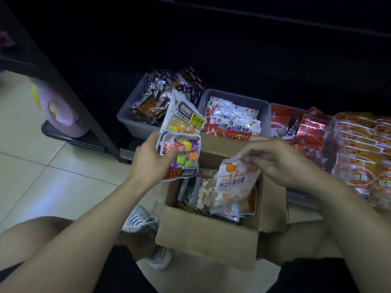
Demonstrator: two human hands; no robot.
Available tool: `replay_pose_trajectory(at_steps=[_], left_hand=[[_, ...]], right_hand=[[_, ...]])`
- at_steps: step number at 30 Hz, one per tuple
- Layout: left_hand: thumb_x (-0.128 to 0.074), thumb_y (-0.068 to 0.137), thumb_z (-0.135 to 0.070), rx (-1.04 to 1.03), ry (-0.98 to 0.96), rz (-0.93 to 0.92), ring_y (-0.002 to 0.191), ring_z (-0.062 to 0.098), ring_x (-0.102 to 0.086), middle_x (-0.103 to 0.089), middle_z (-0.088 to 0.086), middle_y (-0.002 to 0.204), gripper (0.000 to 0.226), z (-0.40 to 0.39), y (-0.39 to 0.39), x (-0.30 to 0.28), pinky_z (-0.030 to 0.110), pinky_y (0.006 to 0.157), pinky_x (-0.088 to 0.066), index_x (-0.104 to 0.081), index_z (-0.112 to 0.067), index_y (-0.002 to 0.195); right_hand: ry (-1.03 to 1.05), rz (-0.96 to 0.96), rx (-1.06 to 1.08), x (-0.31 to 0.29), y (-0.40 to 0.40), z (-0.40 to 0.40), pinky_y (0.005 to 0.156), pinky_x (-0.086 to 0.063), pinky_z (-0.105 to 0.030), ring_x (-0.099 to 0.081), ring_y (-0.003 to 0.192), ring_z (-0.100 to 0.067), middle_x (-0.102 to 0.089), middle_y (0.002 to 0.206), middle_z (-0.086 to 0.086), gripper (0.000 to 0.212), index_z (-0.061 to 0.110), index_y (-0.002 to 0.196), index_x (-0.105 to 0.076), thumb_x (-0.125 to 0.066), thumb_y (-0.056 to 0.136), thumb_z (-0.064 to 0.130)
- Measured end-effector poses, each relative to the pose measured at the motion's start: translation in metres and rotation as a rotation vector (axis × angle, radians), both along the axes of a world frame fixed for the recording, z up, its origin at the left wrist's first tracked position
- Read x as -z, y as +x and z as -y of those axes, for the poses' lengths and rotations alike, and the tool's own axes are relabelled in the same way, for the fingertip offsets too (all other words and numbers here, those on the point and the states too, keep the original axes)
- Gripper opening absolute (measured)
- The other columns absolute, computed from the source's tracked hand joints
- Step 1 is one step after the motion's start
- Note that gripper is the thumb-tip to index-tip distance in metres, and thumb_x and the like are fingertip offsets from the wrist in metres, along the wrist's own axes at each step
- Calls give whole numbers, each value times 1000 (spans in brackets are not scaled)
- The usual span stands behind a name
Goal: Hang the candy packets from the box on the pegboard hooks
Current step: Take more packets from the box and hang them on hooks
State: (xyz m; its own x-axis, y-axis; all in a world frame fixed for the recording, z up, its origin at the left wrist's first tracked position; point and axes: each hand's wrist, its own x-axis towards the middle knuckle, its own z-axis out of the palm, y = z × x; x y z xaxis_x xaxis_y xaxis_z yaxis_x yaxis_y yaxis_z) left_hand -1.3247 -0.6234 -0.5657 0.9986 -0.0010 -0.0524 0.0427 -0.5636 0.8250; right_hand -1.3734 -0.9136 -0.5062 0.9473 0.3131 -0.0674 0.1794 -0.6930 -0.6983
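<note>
An open cardboard box (pixel 208 235) stands on the floor between my knees, with several candy packets (pixel 213 205) inside. My left hand (pixel 151 160) grips two clear packets of coloured candies (pixel 182 136) above the box's left corner, one fanned above the other. My right hand (pixel 275 158) pinches the top edge of a white and orange packet (pixel 234 182) that hangs over the box's opening. No pegboard or hooks show in this view.
Grey bins of snack packs line the dark shelf base behind the box: brown packs (pixel 156 102), red and white packs (pixel 232 119), red packs (pixel 296 127). Bagged orange multipacks (pixel 359 149) lie at right. A pink jug (pixel 63 111) sits left. My shoe (pixel 139 220) is beside the box.
</note>
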Motion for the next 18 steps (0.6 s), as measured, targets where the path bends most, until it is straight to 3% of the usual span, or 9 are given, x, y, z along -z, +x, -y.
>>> replay_pose_trajectory(at_steps=[4,5,7,9,12,13,16,18], left_hand=[[-82,86,-49,195,-168,-163,97,11,-78,-82,-12,105,34,14,-10,2,45,96,-61,-72,-35,116],[-80,90,-45,239,-207,-177,97,10,-78,-82,-13,104,27,20,-14,3,44,93,-62,-74,-35,115],[-72,100,-25,279,-335,-227,86,3,-77,-82,-15,94,6,33,-23,-2,31,78,-61,-76,-29,102],[-62,105,-27,245,-512,-390,85,6,-79,-84,-7,95,15,43,-30,-8,26,74,-59,-76,-23,102],[-57,96,-69,289,-740,-723,122,31,-72,-76,12,130,67,44,-31,-8,47,108,-54,-69,-17,136],[-56,90,-75,324,-759,-763,126,35,-70,-73,15,135,78,42,-30,-7,52,110,-52,-65,-16,141],[-83,72,-64,405,-799,-822,109,31,-78,-78,15,124,83,38,-27,-5,43,85,-66,-65,-12,135],[-103,49,-50,455,-835,-880,105,32,-79,-77,18,123,106,34,-27,-3,40,78,-66,-62,-9,137]], right_hand=[[310,118,130,-7,-2,-7,80,-55,-20,-70,92,3,-74,94,23,37,39,96,-75,-71,95,2],[341,161,186,-5,0,-10,81,-55,-20,-69,91,6,-75,93,28,36,39,97,-74,-74,94,3],[347,209,310,3,6,-13,87,-59,-25,-71,92,8,-75,93,33,30,36,102,-77,-79,91,8],[296,193,411,14,12,-14,94,-60,-35,-73,98,1,-77,97,26,24,26,109,-82,-81,90,12],[179,167,474,23,17,-17,98,-59,-41,-73,108,-9,-79,111,11,22,25,113,-82,-80,92,18],[137,179,475,24,18,-19,98,-58,-40,-72,109,-9,-79,114,10,22,27,114,-82,-78,94,20],[25,220,440,28,18,-29,94,-58,-35,-72,108,-8,-79,113,11,22,32,115,-81,-74,97,23],[-8,255,417,32,15,-36,90,-59,-37,-72,105,-7,-80,110,15,23,35,116,-80,-72,98,23]])
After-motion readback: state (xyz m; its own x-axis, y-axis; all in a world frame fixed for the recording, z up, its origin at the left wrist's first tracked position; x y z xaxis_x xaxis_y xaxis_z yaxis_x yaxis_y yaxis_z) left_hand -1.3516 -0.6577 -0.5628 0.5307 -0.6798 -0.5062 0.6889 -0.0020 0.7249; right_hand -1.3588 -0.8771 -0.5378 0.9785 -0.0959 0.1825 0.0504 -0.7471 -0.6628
